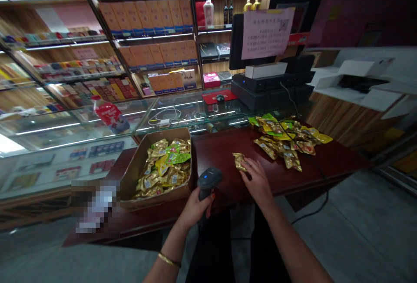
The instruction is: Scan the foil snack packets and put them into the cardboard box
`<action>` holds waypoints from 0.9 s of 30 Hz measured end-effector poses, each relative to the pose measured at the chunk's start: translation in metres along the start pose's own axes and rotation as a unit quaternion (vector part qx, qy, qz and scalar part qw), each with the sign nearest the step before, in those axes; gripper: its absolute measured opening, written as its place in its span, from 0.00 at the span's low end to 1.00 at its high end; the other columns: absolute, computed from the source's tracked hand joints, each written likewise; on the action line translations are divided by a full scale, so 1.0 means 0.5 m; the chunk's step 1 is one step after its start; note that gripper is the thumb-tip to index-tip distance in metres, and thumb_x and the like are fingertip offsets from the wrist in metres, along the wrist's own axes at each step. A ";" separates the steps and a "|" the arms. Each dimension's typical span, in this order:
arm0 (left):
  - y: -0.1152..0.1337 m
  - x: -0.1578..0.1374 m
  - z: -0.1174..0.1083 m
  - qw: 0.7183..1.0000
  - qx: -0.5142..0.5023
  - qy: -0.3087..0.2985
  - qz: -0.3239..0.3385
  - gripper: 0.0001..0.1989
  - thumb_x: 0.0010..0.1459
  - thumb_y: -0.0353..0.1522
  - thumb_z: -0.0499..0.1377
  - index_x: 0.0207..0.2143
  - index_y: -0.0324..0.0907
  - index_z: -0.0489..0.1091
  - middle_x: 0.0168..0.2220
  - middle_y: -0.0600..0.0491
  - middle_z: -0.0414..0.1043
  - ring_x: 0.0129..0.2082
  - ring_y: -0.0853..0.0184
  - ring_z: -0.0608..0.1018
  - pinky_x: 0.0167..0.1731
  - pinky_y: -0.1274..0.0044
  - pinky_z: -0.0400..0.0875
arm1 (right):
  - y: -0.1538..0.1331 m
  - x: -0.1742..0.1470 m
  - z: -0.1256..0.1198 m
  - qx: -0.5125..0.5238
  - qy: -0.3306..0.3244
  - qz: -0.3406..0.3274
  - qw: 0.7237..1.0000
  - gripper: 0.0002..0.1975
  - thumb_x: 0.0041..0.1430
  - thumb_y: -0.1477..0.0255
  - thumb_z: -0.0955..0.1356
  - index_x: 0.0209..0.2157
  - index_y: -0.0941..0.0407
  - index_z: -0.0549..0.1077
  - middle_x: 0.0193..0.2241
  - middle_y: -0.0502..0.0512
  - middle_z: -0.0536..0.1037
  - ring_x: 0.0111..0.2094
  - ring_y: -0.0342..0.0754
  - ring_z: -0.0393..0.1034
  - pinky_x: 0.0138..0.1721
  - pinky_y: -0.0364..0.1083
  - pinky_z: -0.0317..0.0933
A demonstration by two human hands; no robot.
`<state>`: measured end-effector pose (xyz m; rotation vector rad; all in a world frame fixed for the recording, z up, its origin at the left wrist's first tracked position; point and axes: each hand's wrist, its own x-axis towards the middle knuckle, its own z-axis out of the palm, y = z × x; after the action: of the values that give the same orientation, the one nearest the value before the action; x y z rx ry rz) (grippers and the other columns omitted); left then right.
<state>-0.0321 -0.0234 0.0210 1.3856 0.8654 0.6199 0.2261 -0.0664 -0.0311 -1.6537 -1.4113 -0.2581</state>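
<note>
1. Gold, crinkled foil packet lies on the glossy, dark reddish-brown wooden tabletop, its long axis slanting from a ruffled far-left end to a near-right end partly hidden by fingers.

2. Beyond the fingertips of the right hand, the packet sits just ahead and to the left, touched along its near-right side; whether fingers and thumb are clamped on it or merely resting, one cannot tell.

3. Clasped around its handle, the left hand holds a dark grey plastic handheld scanner with a small blue light. The rounded head sits above the fist, its long axis slanting across toward the right, on the packet's near-left side.

4. At left, an open-topped, rectangular brown cardboard box holds wrinkled gold, yellow and green foil packets, jumbled at many angles.

5. At right, beyond the right hand, a loose heap of shiny gold, yellow and green packets spreads over the tabletop, well apart from the box.
</note>
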 end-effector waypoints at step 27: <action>-0.007 -0.004 -0.002 1.000 0.014 -0.022 0.003 0.18 0.55 0.44 0.66 0.36 0.40 0.67 0.14 0.63 0.65 0.12 0.74 0.65 0.16 0.82 0.59 | 0.044 0.039 0.047 0.219 -0.043 0.127 0.967 0.20 0.58 0.72 0.64 0.49 0.52 0.80 0.53 0.59 0.75 0.56 0.53 0.70 0.61 0.54 0.62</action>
<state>-0.0344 -0.0248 0.0179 1.4220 0.8369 0.5821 0.2424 -0.0342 -0.0422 -1.4635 -1.1948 0.2592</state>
